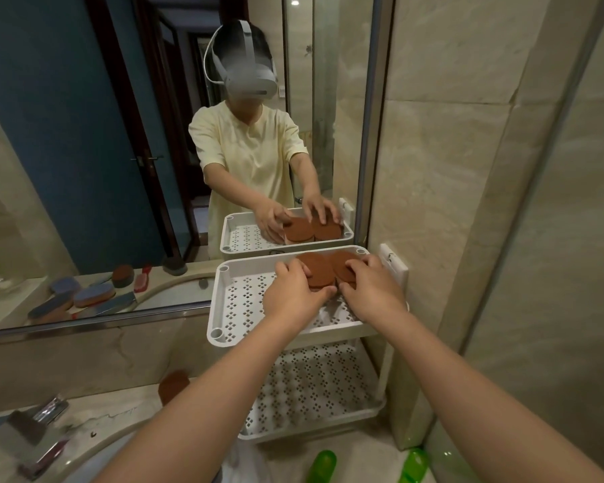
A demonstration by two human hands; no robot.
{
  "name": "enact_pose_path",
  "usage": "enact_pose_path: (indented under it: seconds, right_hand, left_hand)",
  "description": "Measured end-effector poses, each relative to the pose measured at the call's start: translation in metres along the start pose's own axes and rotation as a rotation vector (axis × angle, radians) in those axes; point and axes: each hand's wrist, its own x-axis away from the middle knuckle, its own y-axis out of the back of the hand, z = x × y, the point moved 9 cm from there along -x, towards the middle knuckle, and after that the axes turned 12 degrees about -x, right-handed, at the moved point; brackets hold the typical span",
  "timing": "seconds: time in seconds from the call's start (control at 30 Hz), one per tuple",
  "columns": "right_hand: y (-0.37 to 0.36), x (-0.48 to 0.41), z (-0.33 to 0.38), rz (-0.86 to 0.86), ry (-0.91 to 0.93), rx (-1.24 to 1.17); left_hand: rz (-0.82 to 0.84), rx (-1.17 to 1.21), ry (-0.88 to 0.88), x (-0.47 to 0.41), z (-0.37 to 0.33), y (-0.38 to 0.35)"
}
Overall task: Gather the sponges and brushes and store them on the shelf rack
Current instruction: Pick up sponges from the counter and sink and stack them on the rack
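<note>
Two round brown sponges lie side by side at the back right of the white shelf rack's top tray (239,310). My left hand (293,294) holds the left brown sponge (319,271) with fingers curled over its near edge. My right hand (370,291) grips the right brown sponge (342,261) the same way. A third brown sponge (173,385) stands on the counter, partly hidden behind my left forearm. The mirror reflects blue-and-orange sponges (93,295), a dark round sponge (122,275) and a red brush (142,277) on the counter.
The rack's lower tray (314,388) holds nothing. A chrome tap (35,430) rises at the bottom left beside the basin rim. Two green objects (414,465) lie on the counter below the rack. A tiled wall stands close on the right.
</note>
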Motion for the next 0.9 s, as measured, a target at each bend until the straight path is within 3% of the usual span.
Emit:
enact_pose_path:
  seconds: [0.17, 0.4, 0.9]
  right_hand:
    - [-0.001, 0.001, 0.0, 0.03, 0.002, -0.012]
    - [0.011, 0.005, 0.006, -0.082, 0.046, 0.022]
    - [0.019, 0.013, 0.011, -0.122, 0.065, -0.015]
  left_hand:
    - [0.036, -0.011, 0.0, -0.006, 0.001, -0.007]
    - [0.011, 0.049, -0.045, -0.005, -0.003, -0.003]
    - [0.014, 0.07, -0.105, 0.0, -0.012, 0.001]
